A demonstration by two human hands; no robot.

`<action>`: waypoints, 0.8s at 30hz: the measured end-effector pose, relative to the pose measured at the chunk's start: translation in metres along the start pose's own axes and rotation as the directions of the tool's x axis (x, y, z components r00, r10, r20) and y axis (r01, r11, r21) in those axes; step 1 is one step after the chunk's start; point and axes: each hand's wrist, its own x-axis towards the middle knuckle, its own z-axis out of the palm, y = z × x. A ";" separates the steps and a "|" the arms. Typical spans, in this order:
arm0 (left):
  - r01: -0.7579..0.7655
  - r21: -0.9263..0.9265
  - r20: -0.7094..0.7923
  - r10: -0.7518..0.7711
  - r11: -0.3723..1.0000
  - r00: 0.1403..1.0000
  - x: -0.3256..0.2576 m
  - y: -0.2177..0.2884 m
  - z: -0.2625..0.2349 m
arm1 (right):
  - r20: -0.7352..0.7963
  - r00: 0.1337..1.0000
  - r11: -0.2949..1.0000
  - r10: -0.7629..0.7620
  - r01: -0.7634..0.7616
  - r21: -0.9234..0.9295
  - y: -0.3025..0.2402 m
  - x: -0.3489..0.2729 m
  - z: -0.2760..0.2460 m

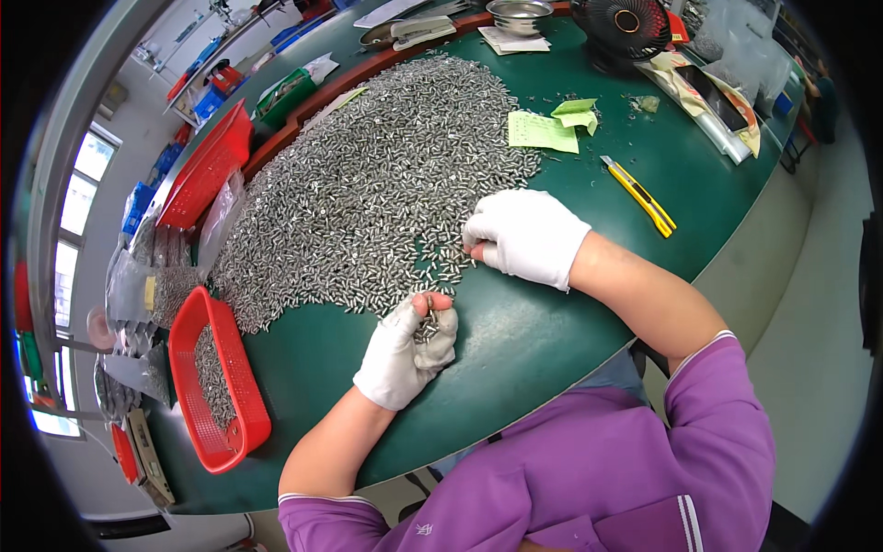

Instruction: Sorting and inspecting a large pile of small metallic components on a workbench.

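A large heap of small silver metal pins [368, 184] covers the middle of a green table [515, 340]. My left hand [405, 354], in a white glove with bare fingertips, lies at the heap's near edge, cupped around a small bunch of the pins. My right hand [524, 235], also in a white glove, rests palm down on the table at the heap's right edge, its fingertips among the loose pins.
A red basket [216, 377] partly filled with pins stands at the left edge; another red basket [207, 170] leans further back. A yellow utility knife [639, 195], green paper slips [543, 131], a black fan [625, 28], a metal bowl [518, 14] and plastic bags lie around.
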 end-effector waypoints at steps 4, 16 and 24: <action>-0.038 0.092 -0.054 0.043 0.995 0.998 -0.003 -0.002 0.007 | 0.083 0.993 0.995 0.085 -0.089 0.051 -0.004 -0.001 -0.001; -0.017 0.062 -0.051 0.020 0.998 0.998 -0.002 0.000 0.008 | -0.006 1.000 1.000 -0.027 0.027 0.000 -0.008 -0.003 0.009; -0.007 0.041 0.009 0.007 0.999 1.000 -0.002 0.001 0.003 | 0.109 0.993 0.994 -0.034 0.045 -0.097 -0.012 -0.001 0.009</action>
